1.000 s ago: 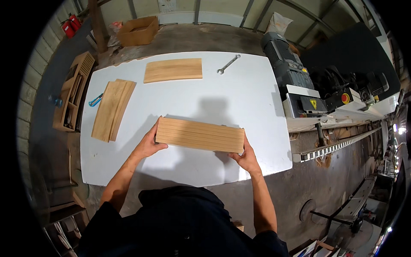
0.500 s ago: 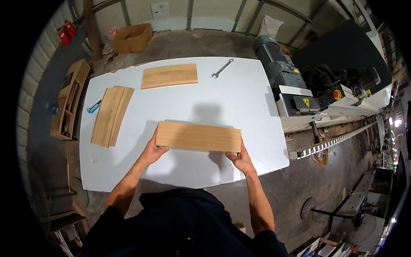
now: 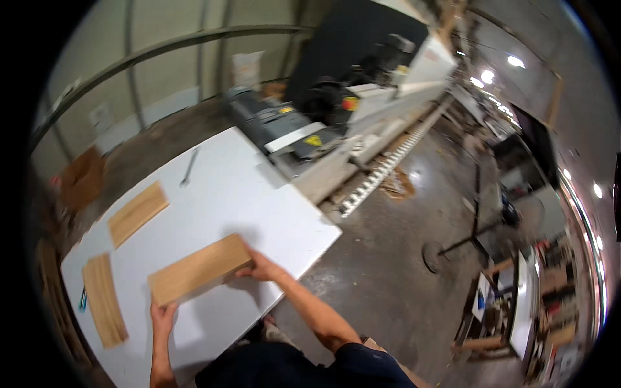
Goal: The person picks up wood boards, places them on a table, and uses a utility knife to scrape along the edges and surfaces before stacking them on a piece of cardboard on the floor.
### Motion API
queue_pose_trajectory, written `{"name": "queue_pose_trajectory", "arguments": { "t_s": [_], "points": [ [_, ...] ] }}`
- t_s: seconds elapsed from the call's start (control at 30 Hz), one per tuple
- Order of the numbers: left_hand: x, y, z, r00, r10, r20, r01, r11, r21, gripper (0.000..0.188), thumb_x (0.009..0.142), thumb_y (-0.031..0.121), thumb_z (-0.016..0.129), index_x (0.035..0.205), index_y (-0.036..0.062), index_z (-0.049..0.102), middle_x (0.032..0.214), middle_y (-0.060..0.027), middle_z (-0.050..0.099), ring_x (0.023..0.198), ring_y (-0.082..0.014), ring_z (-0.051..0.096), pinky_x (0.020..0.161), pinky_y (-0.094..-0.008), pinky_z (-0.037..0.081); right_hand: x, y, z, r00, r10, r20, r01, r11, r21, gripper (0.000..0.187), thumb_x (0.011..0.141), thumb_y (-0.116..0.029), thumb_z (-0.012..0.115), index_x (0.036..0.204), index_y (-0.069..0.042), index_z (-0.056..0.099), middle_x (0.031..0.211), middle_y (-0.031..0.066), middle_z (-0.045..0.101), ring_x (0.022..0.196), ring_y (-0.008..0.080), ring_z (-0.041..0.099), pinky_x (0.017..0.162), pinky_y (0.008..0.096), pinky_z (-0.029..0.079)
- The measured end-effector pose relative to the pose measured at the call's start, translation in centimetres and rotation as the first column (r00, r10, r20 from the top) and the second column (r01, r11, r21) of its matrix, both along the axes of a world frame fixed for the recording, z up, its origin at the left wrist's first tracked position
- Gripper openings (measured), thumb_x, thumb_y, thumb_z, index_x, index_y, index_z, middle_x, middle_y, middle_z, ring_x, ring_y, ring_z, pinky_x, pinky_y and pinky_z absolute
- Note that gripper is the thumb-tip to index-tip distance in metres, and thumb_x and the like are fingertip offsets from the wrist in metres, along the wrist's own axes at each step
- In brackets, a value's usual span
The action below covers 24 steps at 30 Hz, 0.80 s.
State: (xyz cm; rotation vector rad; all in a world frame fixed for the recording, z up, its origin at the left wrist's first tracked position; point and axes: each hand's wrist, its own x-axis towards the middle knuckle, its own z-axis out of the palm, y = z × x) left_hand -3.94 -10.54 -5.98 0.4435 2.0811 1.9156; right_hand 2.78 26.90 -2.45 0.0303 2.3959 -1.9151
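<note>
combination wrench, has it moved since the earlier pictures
No; the view has turned, but the combination wrench lies at the same spot near the far edge of the white table.

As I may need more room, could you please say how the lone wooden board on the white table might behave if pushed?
The lone wooden board would probably stay stiff, being straight, firm-looking wood. It seems unlikely to roll or tip, as it lies flat. It may slide readily, since the white table looks smooth.

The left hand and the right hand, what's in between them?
A long wood block, held between the left hand and the right hand. The head view shows it.
</note>
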Motion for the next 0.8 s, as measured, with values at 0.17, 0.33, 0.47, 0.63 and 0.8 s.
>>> {"name": "queue_pose_trajectory", "arguments": {
  "t_s": [0.17, 0.33, 0.47, 0.63, 0.8],
  "points": [
    [-1.4, -1.8, -5.0, 0.999, 0.045, -0.005, -0.045, 0.998, 0.036, 0.066, 0.079, -0.005, 0.058, 0.141, -0.0033, 0.036, 0.131, -0.0107, 0.05, 0.12, -0.0207, 0.049, 0.103, -0.032, 0.037, 0.2, 0.1, -2.4, 0.996, -0.09, -0.028, 0.082, 0.975, -0.207, 0.104, 0.074, -0.002, 0.077, 0.154, -0.015, 0.012, 0.153, 0.0089, 0.031, 0.139, 0.0231, 0.029, 0.115, 0.0373, 0.027],
    [-1.9, -0.9, -1.1, 0.995, -0.069, -0.076, 0.067, 0.997, -0.029, 0.069, 0.076, 0.0, 0.06, 0.14, -0.0044, 0.036, 0.135, -0.0121, 0.046, 0.122, -0.0221, 0.046, 0.103, -0.032, 0.035, 2.3, -1.0, -0.7, 0.986, -0.166, -0.001, 0.164, 0.973, -0.164, 0.103, 0.073, -0.001, 0.077, 0.153, -0.015, 0.016, 0.151, 0.0091, 0.037, 0.139, 0.0234, 0.032, 0.116, 0.0378, 0.024],
    [-1.2, 1.5, 4.6, 0.934, -0.293, -0.206, 0.279, 0.956, -0.092, 0.07, 0.072, 0.008, 0.064, 0.137, -0.0054, 0.041, 0.135, -0.0118, 0.043, 0.123, -0.0219, 0.044, 0.103, -0.0316, 0.034, 9.9, -2.9, 1.5, 0.912, -0.411, 0.018, 0.409, 0.903, -0.131, 0.096, 0.073, 0.006, 0.073, 0.152, -0.009, 0.021, 0.149, 0.0095, 0.039, 0.137, 0.0207, 0.034, 0.113, 0.0343, 0.027],
    [1.8, 4.7, 8.5, 0.784, -0.608, -0.121, 0.582, 0.79, -0.193, 0.063, 0.072, 0.014, 0.066, 0.129, -0.006, 0.048, 0.128, -0.01, 0.044, 0.118, -0.0212, 0.046, 0.101, -0.0315, 0.035, 23.2, -8.2, 1.7, 0.686, -0.727, -0.016, 0.7, 0.666, -0.258, 0.082, 0.077, -0.004, 0.074, 0.148, -0.008, 0.032, 0.138, 0.0066, 0.052, 0.126, 0.0152, 0.042, 0.108, 0.031, 0.032],
    [6.3, 9.3, 6.6, 0.503, -0.853, 0.138, 0.861, 0.481, -0.165, 0.054, 0.071, 0.018, 0.07, 0.118, -0.0032, 0.055, 0.106, -0.0047, 0.055, 0.099, -0.0177, 0.053, 0.091, -0.0306, 0.041, 36.2, -17.4, 1.3, 0.381, -0.924, -0.033, 0.875, 0.372, -0.311, 0.068, 0.083, -0.009, 0.069, 0.144, -0.005, 0.039, 0.132, 0.0063, 0.056, 0.12, 0.014, 0.047, 0.104, 0.0311, 0.036]
  ]
}}
